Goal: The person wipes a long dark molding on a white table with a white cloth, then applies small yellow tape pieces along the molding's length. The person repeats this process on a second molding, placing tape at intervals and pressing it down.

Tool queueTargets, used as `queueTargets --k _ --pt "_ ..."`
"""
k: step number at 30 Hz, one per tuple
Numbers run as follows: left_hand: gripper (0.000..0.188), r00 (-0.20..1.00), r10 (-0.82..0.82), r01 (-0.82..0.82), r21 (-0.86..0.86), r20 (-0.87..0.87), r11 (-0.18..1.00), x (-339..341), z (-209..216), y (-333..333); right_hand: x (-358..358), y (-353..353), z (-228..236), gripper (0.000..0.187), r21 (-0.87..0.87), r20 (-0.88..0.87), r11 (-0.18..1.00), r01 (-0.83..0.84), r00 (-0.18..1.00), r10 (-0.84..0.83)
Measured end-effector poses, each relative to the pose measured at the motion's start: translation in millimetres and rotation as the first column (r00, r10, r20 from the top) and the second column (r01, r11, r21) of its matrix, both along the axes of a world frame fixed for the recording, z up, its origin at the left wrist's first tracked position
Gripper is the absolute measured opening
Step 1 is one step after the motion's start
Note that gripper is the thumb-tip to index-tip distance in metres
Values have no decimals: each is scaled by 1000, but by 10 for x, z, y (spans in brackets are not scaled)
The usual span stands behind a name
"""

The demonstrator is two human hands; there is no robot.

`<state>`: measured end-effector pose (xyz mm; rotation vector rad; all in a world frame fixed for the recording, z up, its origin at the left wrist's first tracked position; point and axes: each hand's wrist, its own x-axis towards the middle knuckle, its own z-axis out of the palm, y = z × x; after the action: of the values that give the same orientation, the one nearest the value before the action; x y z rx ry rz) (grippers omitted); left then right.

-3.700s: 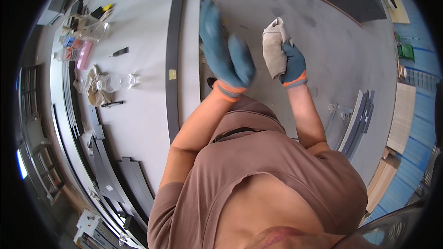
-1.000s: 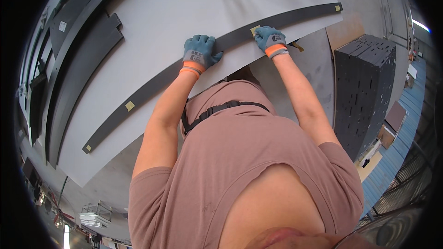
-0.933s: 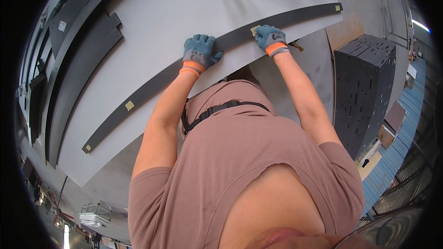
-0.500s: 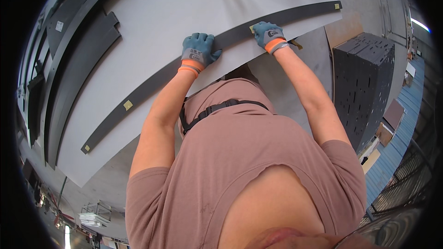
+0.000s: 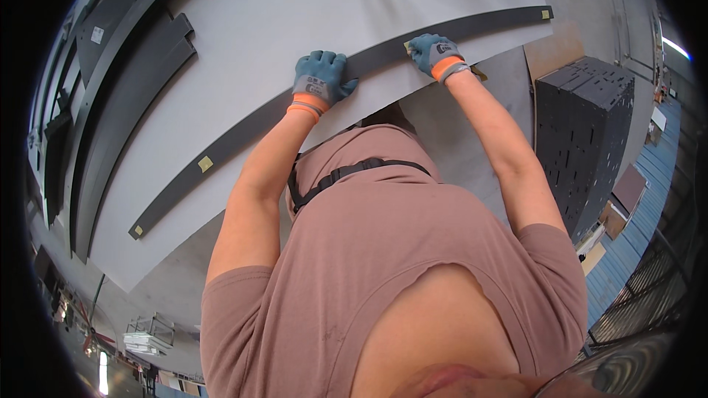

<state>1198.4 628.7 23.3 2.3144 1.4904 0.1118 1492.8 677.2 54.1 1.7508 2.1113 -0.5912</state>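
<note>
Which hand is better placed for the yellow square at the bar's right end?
Right, most likely. The right hand is nearer that yellow square, its fingers by the neighbouring one. The left hand rests on the bar farther left, with the right between.

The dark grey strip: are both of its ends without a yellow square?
No, the dark grey strip has one yellow square at its left end and another at its right.

Two gloved hands [image 5: 321, 76] [image 5: 434, 53] — one long grey strip [image 5: 251, 130], four yellow patches [image 5: 206, 164] — one dark stack [image 5: 579, 140].
</note>
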Motion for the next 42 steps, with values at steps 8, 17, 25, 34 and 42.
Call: queueTargets --k 8,17,25,34,42 --pt "50 1000 -5 4 -23 -13 1000 -6 7 1 -124 28 82 19 -10 77 998 -67 995 67" --pt "51 1000 -7 6 -22 -10 1000 9 8 5 -144 -43 51 19 -11 118 998 -62 991 63" --pt "51 1000 -1 1 8 22 1000 6 -16 5 10 26 -49 21 -8 -13 1000 -6 1000 6" --pt "52 1000 -15 14 -37 -21 999 1 18 8 -140 94 79 20 -93 73 994 -64 995 71" --pt "51 1000 0 0 -56 -8 998 39 60 38 -111 -35 -59 21 19 124 999 -31 992 29"
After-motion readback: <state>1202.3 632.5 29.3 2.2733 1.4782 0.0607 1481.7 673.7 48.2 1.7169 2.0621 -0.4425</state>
